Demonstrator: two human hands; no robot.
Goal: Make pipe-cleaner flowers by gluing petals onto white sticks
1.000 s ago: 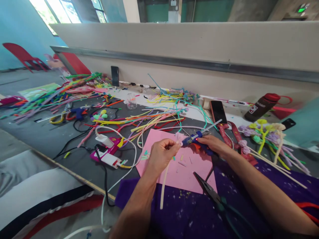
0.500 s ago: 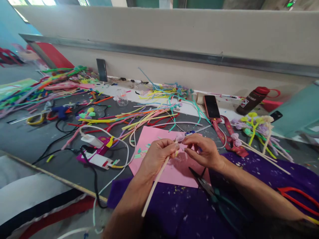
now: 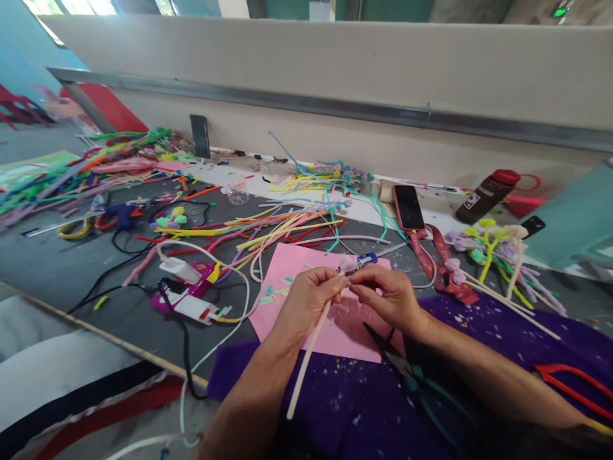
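My left hand (image 3: 311, 297) is closed around a thin pale stick (image 3: 306, 367) that slants down toward me. At the stick's upper end sits a fuzzy lilac pipe-cleaner flower (image 3: 348, 263). The fingertips of my right hand (image 3: 387, 294) are pinched together just below the flower, close to my left thumb; what lies between them is too small to make out. Beneath both hands is a pink sheet (image 3: 282, 326) with small cut bits on it. Open-jawed pliers (image 3: 400, 364) with dark green handles lie below my right forearm.
Loose pipe cleaners (image 3: 287, 223) spread behind the sheet. A power strip (image 3: 191, 294) with cables and a glue gun (image 3: 122, 216) lie left. Toward the right are a phone (image 3: 408, 207) on a lanyard, finished flowers (image 3: 488, 246), a bottle (image 3: 488, 195) and red-handled scissors (image 3: 575, 383).
My right fingers, which were spread apart beside the flower, have come together at its base. My left hand keeps its hold on the stick. The view has shifted slightly.
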